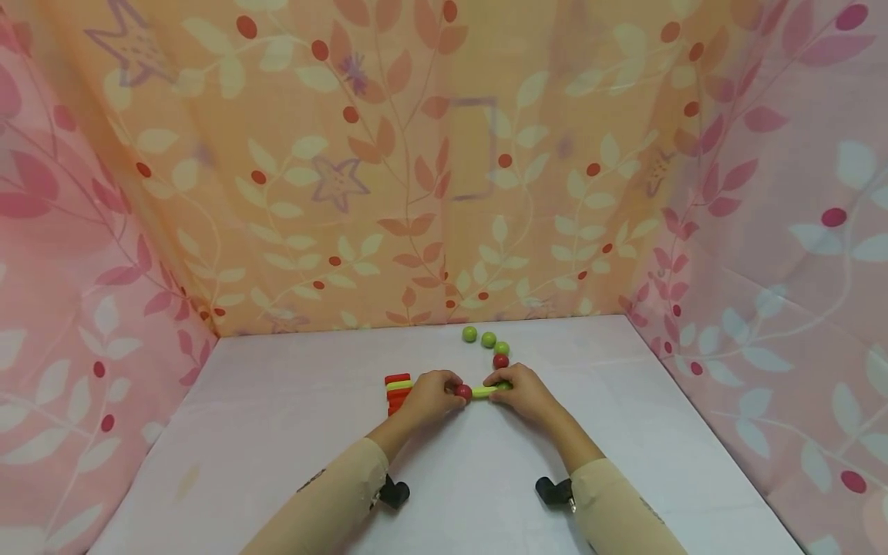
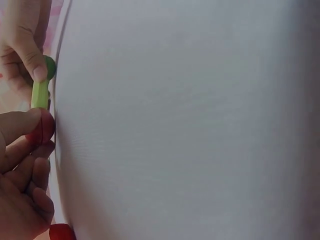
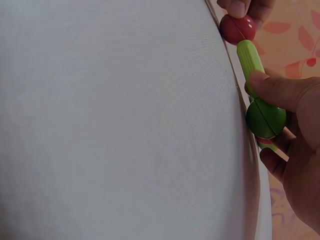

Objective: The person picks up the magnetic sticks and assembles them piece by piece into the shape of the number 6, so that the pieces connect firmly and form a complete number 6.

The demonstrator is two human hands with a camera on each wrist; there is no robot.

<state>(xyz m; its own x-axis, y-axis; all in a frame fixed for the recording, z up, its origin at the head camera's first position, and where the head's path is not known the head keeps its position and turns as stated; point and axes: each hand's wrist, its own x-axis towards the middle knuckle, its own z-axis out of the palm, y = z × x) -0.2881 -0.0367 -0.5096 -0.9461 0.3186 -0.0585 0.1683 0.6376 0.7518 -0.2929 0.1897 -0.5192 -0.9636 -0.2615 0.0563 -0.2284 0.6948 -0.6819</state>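
Note:
My left hand [image 1: 430, 395] pinches a red ball [image 1: 463, 393] between thumb and fingers, over the middle of the table. Against the ball's right side sits one end of a short yellow-green rod [image 3: 249, 57]. A dark green ball [image 3: 266, 119] is at the rod's other end. My right hand [image 1: 526, 395] grips the rod near that green ball, its thumb lying along the rod in the right wrist view. Rod and balls form one line between the two hands. Part of the green ball is hidden by my right fingers in the head view.
Several red and yellow-green rods [image 1: 398, 378] lie side by side left of my left hand, partly covered by it. Beyond my right hand, a loose red ball [image 1: 500, 361] and three light green balls [image 1: 489, 339] curve toward the back. Patterned fabric [image 1: 416, 154] walls the white table [image 1: 277, 432].

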